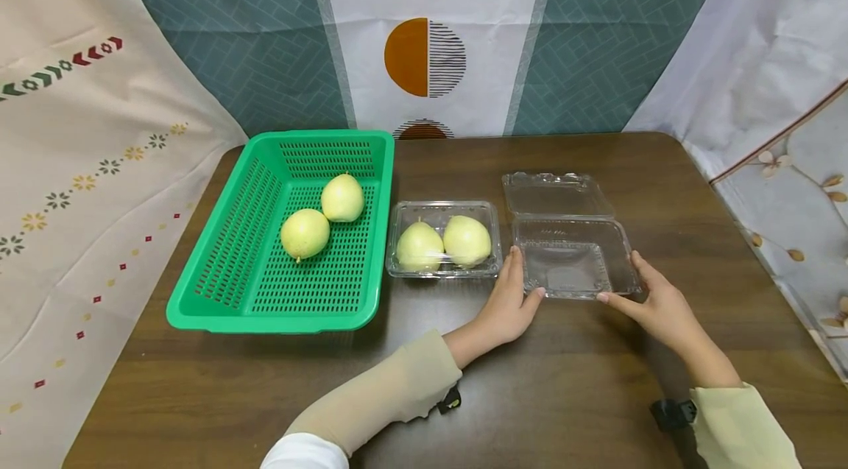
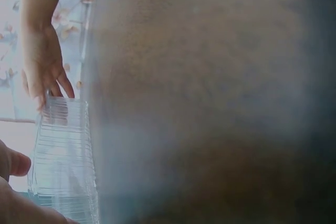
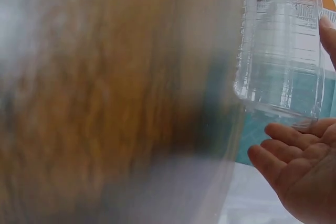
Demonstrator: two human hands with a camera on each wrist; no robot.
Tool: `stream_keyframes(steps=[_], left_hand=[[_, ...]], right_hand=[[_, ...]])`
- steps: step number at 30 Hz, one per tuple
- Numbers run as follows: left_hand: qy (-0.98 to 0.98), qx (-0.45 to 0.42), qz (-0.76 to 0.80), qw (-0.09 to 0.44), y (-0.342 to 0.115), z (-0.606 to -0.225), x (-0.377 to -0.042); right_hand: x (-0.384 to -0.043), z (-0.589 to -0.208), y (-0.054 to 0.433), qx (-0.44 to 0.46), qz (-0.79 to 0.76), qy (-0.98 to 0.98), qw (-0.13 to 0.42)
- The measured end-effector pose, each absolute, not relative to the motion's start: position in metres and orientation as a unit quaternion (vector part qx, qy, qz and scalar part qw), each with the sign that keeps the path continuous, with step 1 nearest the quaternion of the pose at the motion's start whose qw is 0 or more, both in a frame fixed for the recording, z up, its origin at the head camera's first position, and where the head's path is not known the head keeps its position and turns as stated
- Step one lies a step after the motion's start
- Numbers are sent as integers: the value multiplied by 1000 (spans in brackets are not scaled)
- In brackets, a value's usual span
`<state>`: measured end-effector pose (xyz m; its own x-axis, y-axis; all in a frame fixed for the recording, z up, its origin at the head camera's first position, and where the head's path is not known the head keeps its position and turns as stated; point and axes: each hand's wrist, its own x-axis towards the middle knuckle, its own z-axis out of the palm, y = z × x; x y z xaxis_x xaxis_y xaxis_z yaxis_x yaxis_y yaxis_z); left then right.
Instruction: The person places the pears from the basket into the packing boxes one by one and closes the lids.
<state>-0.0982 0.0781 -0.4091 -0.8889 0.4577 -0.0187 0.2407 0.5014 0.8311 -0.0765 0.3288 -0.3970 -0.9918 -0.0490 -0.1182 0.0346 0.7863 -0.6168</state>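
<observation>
A clear plastic clamshell box (image 1: 563, 263) lies on the table with its lid (image 1: 558, 196) folded back, away from the person; no fruit is in it. My left hand (image 1: 506, 307) touches its left side with extended fingers, the thumb at the near left corner. At the opposite side, my right hand (image 1: 665, 314) has its thumb on the near rim and its index finger along the right edge. The right wrist view shows that hand's other fingers (image 3: 289, 156) loosely extended. Just left of this box, a second clear box (image 1: 445, 210) contains two pale yellow-green pears (image 1: 420, 244).
A green slotted plastic basket (image 1: 278, 323) stands on the left with two more pears (image 1: 305, 233) inside. The brown wooden table (image 1: 563, 403) meets patterned cloth hangings (image 1: 583, 71) at its back and sides.
</observation>
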Motion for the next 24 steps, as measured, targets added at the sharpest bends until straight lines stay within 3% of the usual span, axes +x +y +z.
stream_keyframes(steps=[12,24], left_hand=[[860,208,451,115,78,-407,-97],[863,190,444,147,74,-402,-96]], right_hand=[[-77,-399,329,-5,-347,937,45],[-79,-400,328,-17,-319,947,28]])
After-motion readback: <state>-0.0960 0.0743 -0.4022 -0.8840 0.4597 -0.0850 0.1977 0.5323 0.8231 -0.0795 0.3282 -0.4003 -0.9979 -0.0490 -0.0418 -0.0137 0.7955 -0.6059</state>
